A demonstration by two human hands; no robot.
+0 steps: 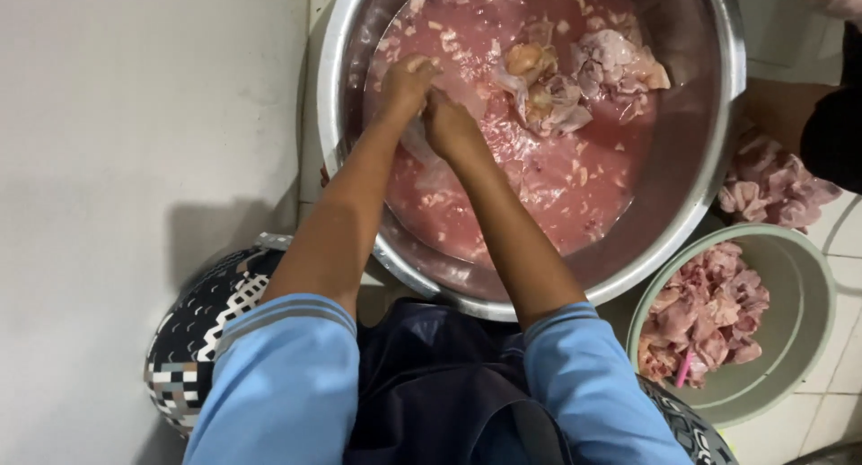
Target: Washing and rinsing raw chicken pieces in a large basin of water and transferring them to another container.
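basin (718, 97): a big steel bowl is sitting far centre, holding pink, cloudy water with pale bits floating; it is overhanging the person's lap edge, so a hard push down on the near rim could be tipping it and slopping water out.
bucket (799, 339): a pale green tub is standing near right, just beside the basin, part full of pink meat pieces; it is close enough that splashed water could be landing in it.
meat pile (772, 182): loose pink pieces are lying at right, between basin and bucket, on the tiles; they could be sliding off or picking up dirt there.
clump (575, 74): a knot of pale offal is floating far in the basin, apart from the hands.
left hand (406, 83): it is curling closed on a thin pale membrane (417, 142) at the water's left side.
right hand (449, 128): it is pressing against the left, fingers closed on the same membrane; how firmly, i cannot tell.
risk: the wet, slippery membrane could be tearing or slipping free as both hands are pulling, flicking water on sleeves.
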